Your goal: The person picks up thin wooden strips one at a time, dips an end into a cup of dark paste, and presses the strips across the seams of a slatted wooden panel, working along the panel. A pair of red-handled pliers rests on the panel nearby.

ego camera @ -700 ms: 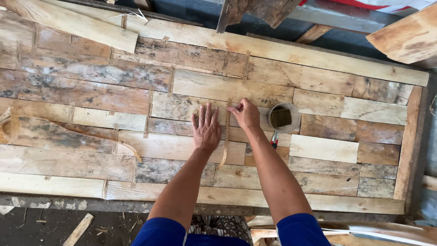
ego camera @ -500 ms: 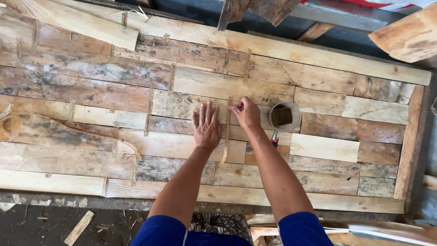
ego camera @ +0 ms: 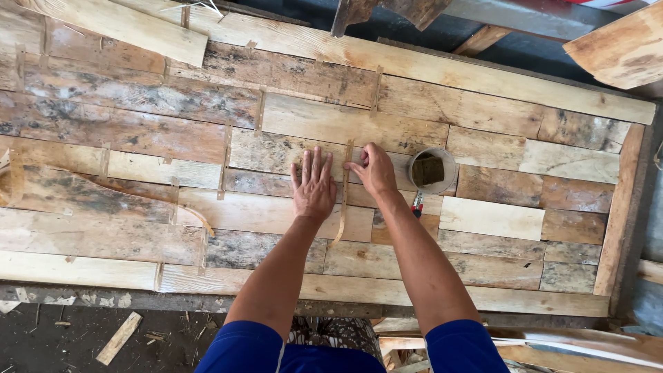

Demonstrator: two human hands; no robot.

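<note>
Forearms in blue short sleeves reach up from the bottom edge over a patchwork panel of reclaimed boards (ego camera: pixel 483 221), pale, grey and mould-stained pieces fitted edge to edge. Left hand (ego camera: pixel 314 185) lies flat on the boards, palm down, fingers straight and slightly spread, gripping nothing. Just beside those fingers, on their thumb side, a thin wooden strip (ego camera: pixel 342 200) runs down a seam between two boards, from beyond the fingertips to below the wrist, where its lower end curls away. Right hand (ego camera: pixel 375 169) sits on the other side of the strip, its fingers bent and pinched against the strip's upper part, thumb and forefinger pressing on it. Just beyond the right knuckles stands a small round container (ego camera: pixel 431 170) holding a dark block, and a red-handled tool (ego camera: pixel 417 204) pokes out below it, next to the right wrist. Farther off, past all the fingertips, a loose pale plank (ego camera: pixel 124 26) lies on the far left corner.
</note>
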